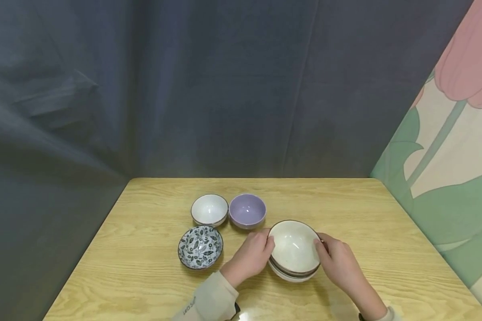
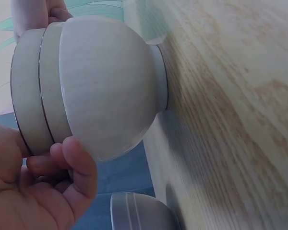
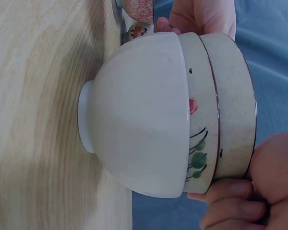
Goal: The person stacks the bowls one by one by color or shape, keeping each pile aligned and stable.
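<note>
A stack of three bowls stands on the front right of the wooden table (image 1: 369, 263). At the bottom is a plain white bowl (image 3: 139, 115), its foot at the table top. Above it is a cream bowl (image 3: 204, 86) with painted flowers and a brown rim, and inside that a brown-rimmed cream top bowl (image 1: 293, 247). My left hand (image 1: 254, 253) grips the upper bowls from the left, thumb over the top rim, fingers curled beneath. From the right, my right hand (image 1: 340, 263) holds them the same way.
Left of the stack stand a purple bowl (image 1: 247, 211), a white bowl with a dark rim (image 1: 210, 209) and a leaf-patterned bowl (image 1: 201, 247). A dark curtain (image 1: 225, 89) hangs behind the table, and a tulip-patterned cloth (image 1: 457, 187) covers the right side.
</note>
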Demonstrator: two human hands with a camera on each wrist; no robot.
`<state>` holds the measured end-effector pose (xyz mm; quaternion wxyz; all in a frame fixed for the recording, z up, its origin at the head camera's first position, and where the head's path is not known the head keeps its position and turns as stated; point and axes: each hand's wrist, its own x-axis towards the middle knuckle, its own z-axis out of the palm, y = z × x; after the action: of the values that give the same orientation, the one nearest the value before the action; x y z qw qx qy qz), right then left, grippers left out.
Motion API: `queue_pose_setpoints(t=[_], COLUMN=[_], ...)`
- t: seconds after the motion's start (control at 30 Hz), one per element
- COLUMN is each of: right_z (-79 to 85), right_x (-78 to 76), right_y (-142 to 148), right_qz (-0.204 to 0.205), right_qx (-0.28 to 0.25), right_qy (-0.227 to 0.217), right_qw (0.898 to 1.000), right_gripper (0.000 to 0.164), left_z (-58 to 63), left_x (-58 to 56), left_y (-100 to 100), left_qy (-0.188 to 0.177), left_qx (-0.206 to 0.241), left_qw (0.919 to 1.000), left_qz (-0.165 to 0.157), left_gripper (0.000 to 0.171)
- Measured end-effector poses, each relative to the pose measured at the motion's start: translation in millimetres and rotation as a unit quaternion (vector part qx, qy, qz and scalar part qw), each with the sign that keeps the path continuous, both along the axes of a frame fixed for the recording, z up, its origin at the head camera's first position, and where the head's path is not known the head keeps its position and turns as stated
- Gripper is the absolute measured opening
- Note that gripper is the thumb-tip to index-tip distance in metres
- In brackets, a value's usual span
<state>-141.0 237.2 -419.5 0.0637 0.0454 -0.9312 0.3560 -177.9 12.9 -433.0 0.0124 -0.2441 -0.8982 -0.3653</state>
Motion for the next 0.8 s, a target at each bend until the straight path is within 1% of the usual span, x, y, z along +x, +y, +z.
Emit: queue_pose_setpoints(t=[0.27,0.5,0.8], right_z=[-1.5,-3.7,-4.7], right_x=[-0.6,0.5,1.2], right_y=[-1.4,-1.4,-1.8], right_qz=[-0.003,-0.003,-0.004], right_qx=[0.017,0.014,0.017], right_qy=[0.018,0.026,0.043], right_qw=[1.000,1.000,0.999], right_gripper=[0.032,0.031,0.030], left_z=[0.4,0.6,-0.6], left_x=[-0.4,0.7,0.2], left_y=[0.0,0.6,0.0], left_qy=[0.010,0.002,0.005], left_qx=[-0.006,-0.008,-0.014], left_qw=[0.9999,1.0000,0.9999], left_qz=[0.000,0.002,-0.003], left_gripper=[0.023,0.026,0.027])
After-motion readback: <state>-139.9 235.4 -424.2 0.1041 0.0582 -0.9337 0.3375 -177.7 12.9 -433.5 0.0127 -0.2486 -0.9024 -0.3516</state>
